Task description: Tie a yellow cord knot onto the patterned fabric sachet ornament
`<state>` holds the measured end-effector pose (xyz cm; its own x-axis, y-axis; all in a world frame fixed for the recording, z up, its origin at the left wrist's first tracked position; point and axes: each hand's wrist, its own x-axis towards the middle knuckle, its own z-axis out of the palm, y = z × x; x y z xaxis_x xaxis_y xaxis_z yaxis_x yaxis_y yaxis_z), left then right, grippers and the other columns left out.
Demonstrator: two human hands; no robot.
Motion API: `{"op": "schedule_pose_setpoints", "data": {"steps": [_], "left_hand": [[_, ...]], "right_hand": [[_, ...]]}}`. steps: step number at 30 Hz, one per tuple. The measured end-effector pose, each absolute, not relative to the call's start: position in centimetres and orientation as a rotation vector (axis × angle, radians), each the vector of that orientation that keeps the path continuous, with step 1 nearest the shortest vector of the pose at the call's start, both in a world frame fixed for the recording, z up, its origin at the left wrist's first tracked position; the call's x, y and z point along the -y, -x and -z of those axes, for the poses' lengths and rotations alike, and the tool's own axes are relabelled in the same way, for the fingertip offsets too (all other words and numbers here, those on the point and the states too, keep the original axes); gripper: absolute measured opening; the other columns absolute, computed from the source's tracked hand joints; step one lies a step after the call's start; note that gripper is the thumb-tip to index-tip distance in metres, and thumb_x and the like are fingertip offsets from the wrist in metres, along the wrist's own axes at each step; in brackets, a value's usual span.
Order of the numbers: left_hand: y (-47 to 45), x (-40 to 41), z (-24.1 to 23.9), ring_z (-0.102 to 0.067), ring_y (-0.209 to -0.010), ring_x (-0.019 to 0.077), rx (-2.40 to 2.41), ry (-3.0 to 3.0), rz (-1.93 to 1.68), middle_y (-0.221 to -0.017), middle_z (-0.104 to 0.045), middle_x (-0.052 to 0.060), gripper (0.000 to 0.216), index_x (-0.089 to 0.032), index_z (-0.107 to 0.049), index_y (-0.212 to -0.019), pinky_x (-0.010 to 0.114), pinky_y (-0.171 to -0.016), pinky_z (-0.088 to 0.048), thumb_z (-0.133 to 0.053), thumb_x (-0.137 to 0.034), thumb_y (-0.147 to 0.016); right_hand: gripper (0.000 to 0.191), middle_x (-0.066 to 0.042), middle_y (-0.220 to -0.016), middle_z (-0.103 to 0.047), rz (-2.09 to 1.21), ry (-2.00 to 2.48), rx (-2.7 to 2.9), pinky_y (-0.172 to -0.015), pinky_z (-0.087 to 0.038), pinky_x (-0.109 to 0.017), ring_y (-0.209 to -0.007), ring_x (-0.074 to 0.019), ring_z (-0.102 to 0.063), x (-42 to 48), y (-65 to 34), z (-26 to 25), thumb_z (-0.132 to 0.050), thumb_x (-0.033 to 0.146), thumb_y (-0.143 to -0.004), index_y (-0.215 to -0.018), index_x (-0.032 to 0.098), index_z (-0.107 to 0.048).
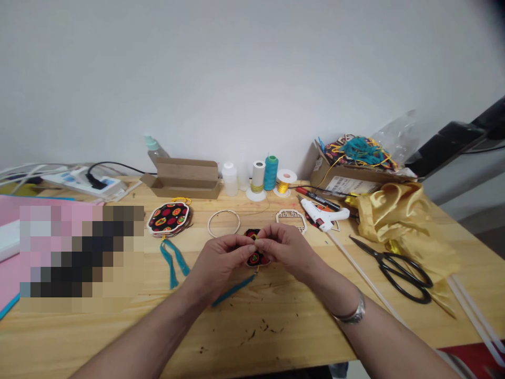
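Observation:
My left hand [223, 258] and my right hand [286, 250] meet at the middle of the table, thumbs and forefingers pinched together. Between the fingertips shows a small bit of yellow cord [256, 237]; the rest of it is hidden. Just beneath lies a black-and-red patterned ornament [254, 259] with a pale rim, partly covered by my fingers. From its lower edge a teal tassel [234, 289] trails to the left. Beyond my left hand lies a thin wooden ring [224, 223], and beyond my right hand a wooden lattice frame [291, 219].
Stacked patterned ornaments [168, 218] lie left. Behind stand an open cardboard box [187, 179], a white bottle [230, 179] and a teal thread spool [270, 173]. A glue gun [323, 213], black scissors [394, 266], gold cloth [394, 210] and a filled carton [347, 184] occupy the right.

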<state>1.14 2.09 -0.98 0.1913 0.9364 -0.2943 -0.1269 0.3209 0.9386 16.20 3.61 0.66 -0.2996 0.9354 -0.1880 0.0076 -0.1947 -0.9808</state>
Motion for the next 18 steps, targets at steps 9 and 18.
{"op": "schedule_pose_setpoints", "data": {"steps": [9,18], "left_hand": [[-1.2,-2.0,0.7,-0.050,-0.054,0.0075,-1.083,-0.940,-0.959,-0.062,-0.064,0.000,0.008,-0.016,-0.069,-0.070,0.018,-0.051,-0.035,-0.068,-0.023,-0.068],[-1.2,-2.2,0.2,-0.041,-0.049,0.0052,-1.107,-0.898,-1.044,-0.051,-0.053,-0.004,0.008,-0.014,-0.068,-0.066,0.016,-0.047,-0.031,-0.068,-0.023,-0.066]], "right_hand": [[0.006,0.006,-0.051,-0.051,-1.616,1.230,1.309,-0.041,-0.033,-0.017,-0.041,-0.0044,-0.042,-3.7,-16.3,-1.2,-0.058,0.019,-0.067,-0.068,0.013,-0.056],[0.011,0.001,-0.059,-0.062,-1.231,1.350,1.719,-0.050,-0.039,-0.020,-0.054,-0.0090,-0.052,-4.1,-17.4,-0.7,-0.056,0.020,-0.073,-0.069,0.015,-0.065]]}}
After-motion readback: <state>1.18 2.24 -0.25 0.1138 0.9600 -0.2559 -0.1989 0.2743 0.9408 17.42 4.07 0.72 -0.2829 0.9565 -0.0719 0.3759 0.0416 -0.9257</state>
